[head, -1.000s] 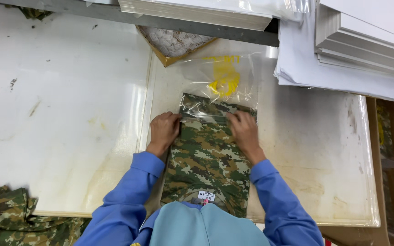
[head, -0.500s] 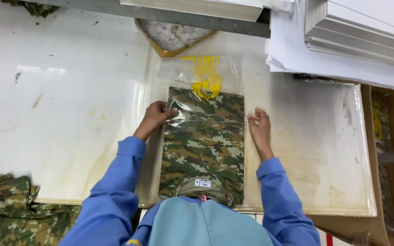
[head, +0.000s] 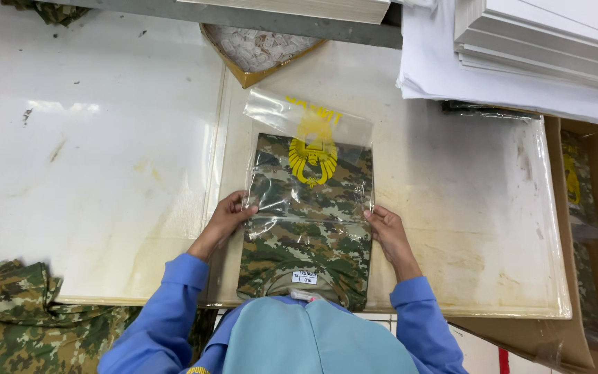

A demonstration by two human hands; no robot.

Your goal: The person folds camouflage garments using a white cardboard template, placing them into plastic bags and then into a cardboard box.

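Note:
A folded camouflage garment (head: 306, 246) lies flat on a clear plastic board (head: 465, 228) in front of me. A clear plastic bag (head: 307, 156) with a yellow print covers its far half. My left hand (head: 228, 218) grips the bag's left edge at its mouth. My right hand (head: 387, 232) grips the right edge. The near part of the garment, with a small white label at the collar, sticks out of the bag toward me.
A heap of camouflage cloth (head: 15, 318) lies at the near left. A tray of small white packets (head: 261, 45) stands at the back. Stacked white sheets (head: 520, 48) fill the back right. A cardboard box (head: 590, 228) stands to the right.
The bag has come further down over the garment toward me, and both hands have slid nearer along its sides. The yellow print now lies flat over the cloth.

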